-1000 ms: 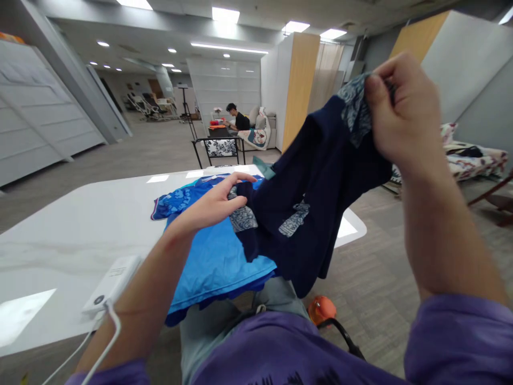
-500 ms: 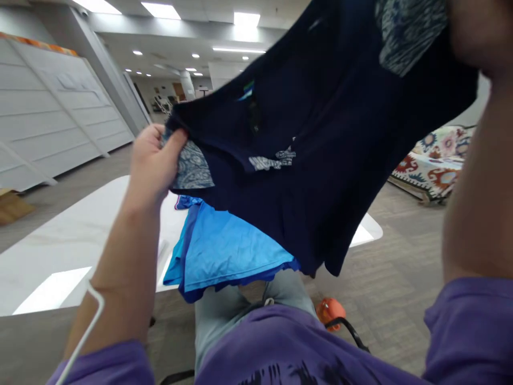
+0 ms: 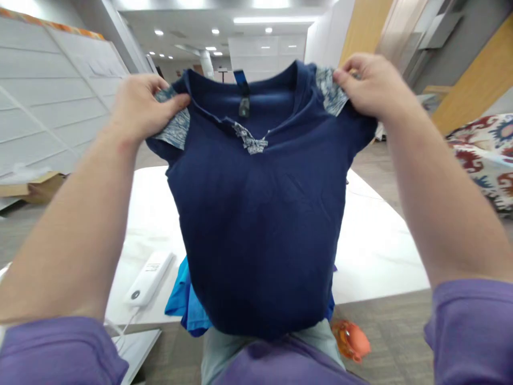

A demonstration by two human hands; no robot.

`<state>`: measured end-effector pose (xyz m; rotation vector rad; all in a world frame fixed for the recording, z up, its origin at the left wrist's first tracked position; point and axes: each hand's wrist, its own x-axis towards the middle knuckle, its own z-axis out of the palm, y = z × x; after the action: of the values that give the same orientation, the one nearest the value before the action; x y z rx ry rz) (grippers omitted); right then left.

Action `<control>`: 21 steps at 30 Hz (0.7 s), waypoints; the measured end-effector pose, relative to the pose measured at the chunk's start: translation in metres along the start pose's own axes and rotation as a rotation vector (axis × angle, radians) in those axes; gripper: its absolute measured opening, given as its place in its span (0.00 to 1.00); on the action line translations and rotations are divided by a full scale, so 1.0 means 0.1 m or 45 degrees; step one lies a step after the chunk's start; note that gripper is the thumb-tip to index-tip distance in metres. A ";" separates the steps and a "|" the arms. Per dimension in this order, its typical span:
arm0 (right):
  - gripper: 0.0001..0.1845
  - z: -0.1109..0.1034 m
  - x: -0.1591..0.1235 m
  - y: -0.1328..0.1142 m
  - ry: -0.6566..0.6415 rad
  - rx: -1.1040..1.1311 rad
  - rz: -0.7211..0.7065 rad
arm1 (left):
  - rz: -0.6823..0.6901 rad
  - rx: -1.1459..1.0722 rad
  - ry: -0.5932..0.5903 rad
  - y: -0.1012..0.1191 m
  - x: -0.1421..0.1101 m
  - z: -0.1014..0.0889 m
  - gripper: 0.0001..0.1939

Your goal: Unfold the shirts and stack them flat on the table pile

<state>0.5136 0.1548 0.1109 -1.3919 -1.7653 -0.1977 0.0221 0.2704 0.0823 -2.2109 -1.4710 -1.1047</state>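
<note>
Nearest the camera: purple sleeves at both lower corners, pale grey-green trousers at bottom centre, so the person is seated at the near edge of the white table [image 3: 372, 240]. Just beyond the lap, an orange object [image 3: 349, 338] lies on the floor; what it is cannot be made out. On the table edge to the left lies a white power bank [image 3: 149, 277] with a cable running off it, and a bright blue garment [image 3: 185, 299] shows only as a strip, mostly hidden. Held up in front of all this, off the table, is the navy T-shirt [image 3: 260, 230] — hanging full length, hem reaching down to the lap, neckline uppermost with its label showing, patterned grey-white panels at the shoulders. Left hand [image 3: 138, 109] is closed in a pinch on the left shoulder panel, thumb over the fabric; right hand [image 3: 371, 85] is pinched likewise on the right shoulder panel. The shirt hangs square and fairly smooth between the two grips. Judgement: the step in hand is shaking out and squaring the shirt by the shoulders. A next move would call for both pinches kept level so the body stays flat, and for room on the table beyond the blue garment. Farther off — white panelled wall at left, patterned upholstery at right, ceiling lights at the back.
</note>
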 end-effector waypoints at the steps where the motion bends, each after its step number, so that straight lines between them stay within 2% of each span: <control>1: 0.40 0.42 0.04 0.17 -0.035 -0.127 0.095 | -0.055 0.029 -0.063 -0.14 0.03 0.33 0.44; 3: 0.38 1.23 0.04 0.53 -0.155 -0.273 0.233 | -0.177 0.054 -0.197 -0.43 -0.01 1.02 0.39; 5: 0.30 1.97 -0.07 0.88 -0.304 -0.282 0.332 | -0.327 0.052 -0.357 -0.70 -0.18 1.70 0.36; 6: 0.30 2.30 -0.16 1.05 -0.370 -0.316 0.405 | -0.418 0.071 -0.445 -0.82 -0.30 2.00 0.38; 8: 0.38 2.86 -0.41 1.34 -0.519 -0.402 0.558 | -0.606 0.144 -0.605 -1.04 -0.61 2.51 0.47; 10: 0.49 3.25 -0.68 1.55 -0.672 -0.468 0.656 | -0.746 0.219 -0.707 -1.23 -0.92 2.84 0.58; 13: 0.61 3.56 -0.97 1.73 -0.816 -0.533 0.725 | -0.857 0.274 -0.835 -1.45 -1.24 3.10 0.68; 17: 0.73 3.71 -1.14 1.84 -0.909 -0.578 0.779 | -0.876 0.304 -0.983 -1.56 -1.32 3.23 0.72; 19: 0.76 3.75 -1.20 1.89 -0.932 -0.617 0.739 | -0.802 0.292 -1.031 -1.54 -1.29 3.27 0.71; 21: 0.77 3.79 -1.27 1.95 -0.918 -0.658 0.680 | -0.723 0.243 -1.065 -1.50 -1.27 3.30 0.62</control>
<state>0.4859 0.3579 -0.2836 -2.4889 -1.8715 0.1811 0.0134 0.4473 -0.2588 -2.2706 -2.5100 -0.0560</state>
